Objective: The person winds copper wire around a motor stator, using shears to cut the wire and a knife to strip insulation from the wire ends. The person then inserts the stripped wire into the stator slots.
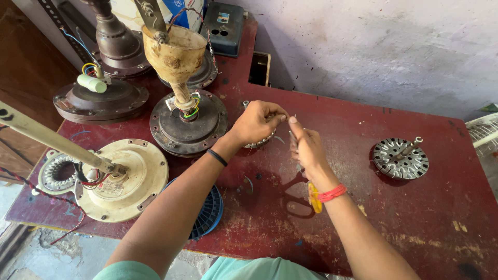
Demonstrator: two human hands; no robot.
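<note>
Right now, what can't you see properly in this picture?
Head view:
- The round metal part is mostly hidden under the left hand.
- What the fingertips pinch is too small to tell.
- The scissors are partly hidden by the right hand.
- The blue spool is half hidden by the left arm.

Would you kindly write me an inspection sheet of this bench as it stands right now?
Surface: red table, paint worn and scratched.
Job's things: small ring-shaped metal part under the left hand; what the fingertips pinch is too small to tell; yellow-handled tool by the right hand.
Clutter: slotted rotor with shaft, right; three dark motor housings at rear; cream motor and winding, left; blue spool at the front edge.
Hands: both raised close together, fingers pinched.
Cables: coloured wires on the centre housing; red-black wire far left.
Surroundings: grey plaster wall; dark box at rear.
</note>
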